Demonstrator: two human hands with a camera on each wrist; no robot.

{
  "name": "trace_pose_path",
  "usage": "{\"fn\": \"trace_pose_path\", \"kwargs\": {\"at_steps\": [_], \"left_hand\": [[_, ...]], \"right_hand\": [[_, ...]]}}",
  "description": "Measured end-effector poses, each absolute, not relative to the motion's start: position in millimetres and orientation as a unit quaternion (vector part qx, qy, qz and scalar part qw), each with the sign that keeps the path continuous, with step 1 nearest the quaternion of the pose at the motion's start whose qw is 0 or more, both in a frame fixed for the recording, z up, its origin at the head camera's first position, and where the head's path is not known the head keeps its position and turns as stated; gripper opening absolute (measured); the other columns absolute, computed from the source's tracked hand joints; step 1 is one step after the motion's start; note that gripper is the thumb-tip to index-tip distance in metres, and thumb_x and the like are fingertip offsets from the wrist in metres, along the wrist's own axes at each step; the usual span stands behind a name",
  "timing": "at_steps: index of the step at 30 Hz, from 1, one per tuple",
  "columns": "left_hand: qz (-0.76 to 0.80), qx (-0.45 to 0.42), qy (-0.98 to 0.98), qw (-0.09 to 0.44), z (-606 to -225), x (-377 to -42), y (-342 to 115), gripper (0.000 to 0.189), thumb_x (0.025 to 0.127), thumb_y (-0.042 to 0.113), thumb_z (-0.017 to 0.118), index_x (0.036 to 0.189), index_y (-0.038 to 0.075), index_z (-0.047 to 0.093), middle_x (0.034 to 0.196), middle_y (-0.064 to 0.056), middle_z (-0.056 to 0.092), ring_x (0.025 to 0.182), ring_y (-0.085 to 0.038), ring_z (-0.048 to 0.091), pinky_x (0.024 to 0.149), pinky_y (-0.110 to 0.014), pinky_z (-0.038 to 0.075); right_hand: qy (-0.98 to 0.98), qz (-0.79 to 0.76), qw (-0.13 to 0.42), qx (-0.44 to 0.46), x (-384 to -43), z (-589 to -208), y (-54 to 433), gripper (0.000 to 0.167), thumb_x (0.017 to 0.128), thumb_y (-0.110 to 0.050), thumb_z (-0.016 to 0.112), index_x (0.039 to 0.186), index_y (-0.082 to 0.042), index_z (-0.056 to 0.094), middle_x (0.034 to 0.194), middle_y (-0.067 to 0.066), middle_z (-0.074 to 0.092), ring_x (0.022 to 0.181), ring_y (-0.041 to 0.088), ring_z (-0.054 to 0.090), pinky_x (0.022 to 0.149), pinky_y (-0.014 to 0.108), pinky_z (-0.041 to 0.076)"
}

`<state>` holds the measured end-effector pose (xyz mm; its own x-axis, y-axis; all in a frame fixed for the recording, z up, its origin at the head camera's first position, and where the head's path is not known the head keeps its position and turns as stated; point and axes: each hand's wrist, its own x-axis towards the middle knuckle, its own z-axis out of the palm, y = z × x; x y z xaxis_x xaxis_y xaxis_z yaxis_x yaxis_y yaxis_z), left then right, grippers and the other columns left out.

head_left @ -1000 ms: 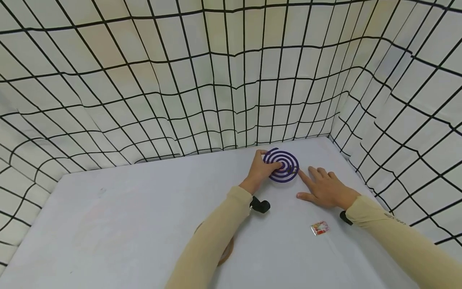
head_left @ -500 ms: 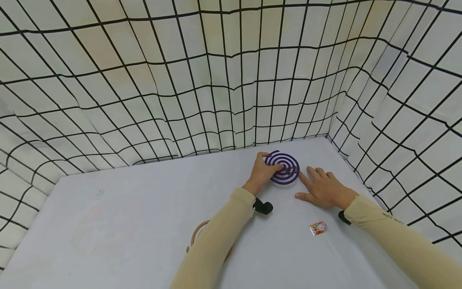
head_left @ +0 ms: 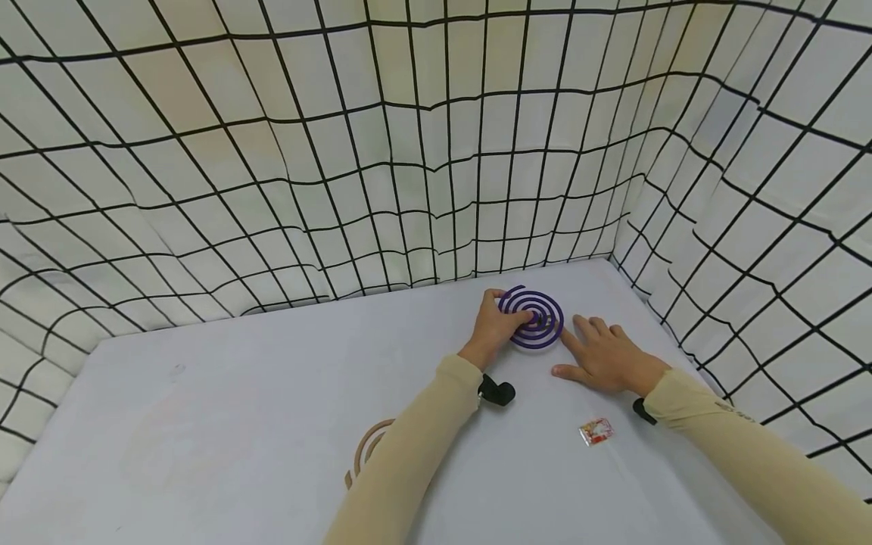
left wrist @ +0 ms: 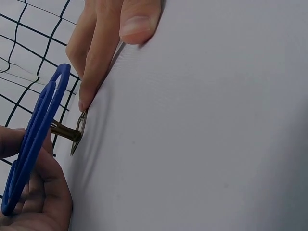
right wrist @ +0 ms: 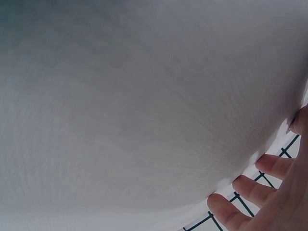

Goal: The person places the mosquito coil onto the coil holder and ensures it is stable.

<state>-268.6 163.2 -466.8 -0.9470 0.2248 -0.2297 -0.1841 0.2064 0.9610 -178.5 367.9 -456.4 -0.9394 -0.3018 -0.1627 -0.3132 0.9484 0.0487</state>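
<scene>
A purple mosquito coil [head_left: 543,324], bluer in the left wrist view, is held by my left hand [head_left: 493,325]. The thumb lies over the coil's centre and the other fingers are behind it. In the left wrist view a thin brass-coloured metal stand [left wrist: 71,133] rests on the white table, its stem rising to the coil's middle. My right hand [head_left: 606,356] lies palm down with spread fingers on the table to the right, index fingertip at the stand's base. Beneath the left sleeve a brown coil [head_left: 363,448] is partly hidden.
A small red and white packet [head_left: 596,431] lies in front of the right hand. Black netting [head_left: 436,170] over white cloth closes off the back and right of the white-covered table [head_left: 238,409]. Black wrist cameras hang under both wrists.
The head view has shifted slightly, so the table appears a little further left. More of the brown coil shows beside the left sleeve. Both hands keep their places at the purple mosquito coil and stand.
</scene>
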Motion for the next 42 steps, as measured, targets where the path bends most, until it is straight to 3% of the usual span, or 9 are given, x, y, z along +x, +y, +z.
{"fn": "trace_pose_path", "kwargs": {"at_steps": [13,42], "left_hand": [[0.628,0.016,0.762,0.158,-464,-268,171,0.063,0.092,0.022,0.077,0.144,0.015,0.043,0.15,-0.02,0.055,0.138,-0.033,0.058,0.117,-0.044,0.047],[0.609,0.016,0.777,0.16,-461,-268,176,0.065,0.091,0.023,0.078,0.145,0.012,0.043,0.148,-0.022,0.057,0.136,-0.033,0.06,0.114,-0.043,0.05]], "right_hand": [[0.985,0.026,0.057,-0.163,-179,-461,371,0.091,0.099,-0.077,0.037,0.156,-0.006,0.04,0.158,0.033,0.038,0.142,0.056,0.04,0.108,0.073,0.039],[0.985,0.037,0.065,-0.156,-178,-456,368,0.085,0.101,-0.069,0.045,0.159,-0.008,0.038,0.159,0.032,0.038,0.143,0.055,0.041,0.108,0.071,0.04]]}}
